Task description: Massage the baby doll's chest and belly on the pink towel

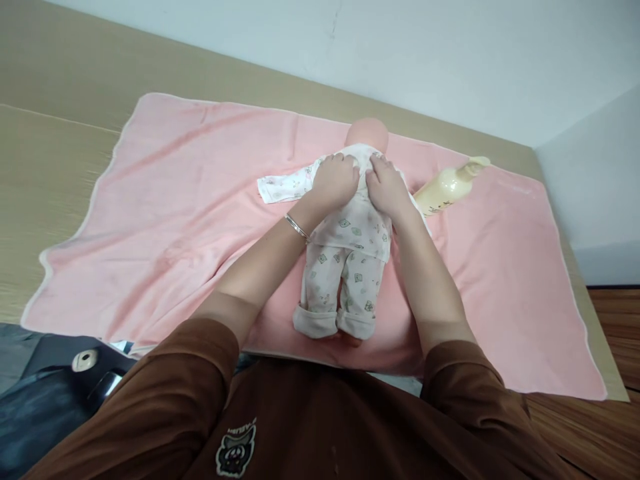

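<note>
A baby doll (350, 247) lies lengthwise on a pink blanket (190, 200), its bald head (367, 135) pointing away from me. It wears a white printed shirt and trousers with rolled cuffs. My left hand (334, 180) and my right hand (386, 187) both rest on the doll's chest just below the neck, fingers curled and pinching the shirt's front. A thin bracelet circles my left wrist. One empty sleeve (285, 187) of the shirt spreads out to the left.
A cream-coloured pump bottle (447, 187) lies on its side on the blanket, right of the doll. The blanket covers a wooden tabletop (45, 153) set against a pale wall. A dark bag (45, 393) sits at lower left; wood flooring shows at right.
</note>
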`<state>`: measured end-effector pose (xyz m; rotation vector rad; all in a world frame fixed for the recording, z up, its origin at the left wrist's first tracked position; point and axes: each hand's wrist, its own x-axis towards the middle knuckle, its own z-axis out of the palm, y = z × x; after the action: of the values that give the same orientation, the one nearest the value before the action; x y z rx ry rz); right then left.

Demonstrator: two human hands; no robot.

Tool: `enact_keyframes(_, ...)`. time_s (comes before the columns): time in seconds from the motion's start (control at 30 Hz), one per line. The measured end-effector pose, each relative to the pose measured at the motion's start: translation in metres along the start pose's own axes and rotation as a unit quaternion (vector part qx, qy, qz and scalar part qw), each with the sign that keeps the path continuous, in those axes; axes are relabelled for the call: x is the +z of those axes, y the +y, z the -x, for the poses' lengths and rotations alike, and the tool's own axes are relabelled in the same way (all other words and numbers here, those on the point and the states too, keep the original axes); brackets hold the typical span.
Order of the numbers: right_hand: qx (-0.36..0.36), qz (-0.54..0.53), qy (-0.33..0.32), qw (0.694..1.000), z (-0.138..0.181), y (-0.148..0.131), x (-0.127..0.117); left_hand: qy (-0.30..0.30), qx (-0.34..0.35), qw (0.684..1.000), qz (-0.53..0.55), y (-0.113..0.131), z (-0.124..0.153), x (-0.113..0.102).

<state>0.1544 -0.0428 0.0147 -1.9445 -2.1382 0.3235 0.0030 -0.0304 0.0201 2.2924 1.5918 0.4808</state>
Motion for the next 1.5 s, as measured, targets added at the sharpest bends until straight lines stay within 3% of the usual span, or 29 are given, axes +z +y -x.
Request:
enact_keyframes(0.13, 0.016, -0.004, 0.038, 0.999, -0.005, 0.012, 0.003, -0.068, -0.023, 0.996, -0.045, 0.024, 0.018, -0.019)
enact_keyframes(0.2, 0.019, 0.004, 0.038, 0.999, -0.004, 0.013, 0.005, -0.071, -0.023, 0.996, -0.046, 0.027, 0.019, -0.018)
enact_keyframes(0.43, 0.048, 0.076, -0.024, 0.996, 0.014, -0.016, -0.006, -0.009, -0.029, 0.999, 0.015, -0.005, -0.003, 0.009)
enact_keyframes(0.63, -0.001, 0.098, 0.007, 0.995, 0.030, -0.038, 0.000, 0.036, -0.010, 0.997, 0.068, -0.019, -0.010, 0.016)
enact_keyframes(0.77, -0.021, 0.060, 0.055, 0.996, 0.019, -0.024, 0.005, 0.073, -0.009, 0.994, 0.086, -0.021, -0.012, 0.025)
enact_keyframes(1.03, 0.031, 0.037, 0.090, 0.995, -0.011, 0.016, 0.024, 0.111, 0.000, 0.987, 0.118, -0.029, -0.022, 0.041)
enact_keyframes(1.3, 0.033, 0.036, 0.065, 0.997, -0.014, 0.019, 0.024, 0.116, 0.004, 0.984, 0.134, -0.032, -0.024, 0.045)
enact_keyframes(1.5, 0.040, 0.035, 0.058, 0.997, -0.010, 0.013, 0.020, 0.088, -0.014, 0.990, 0.107, -0.022, -0.013, 0.029)
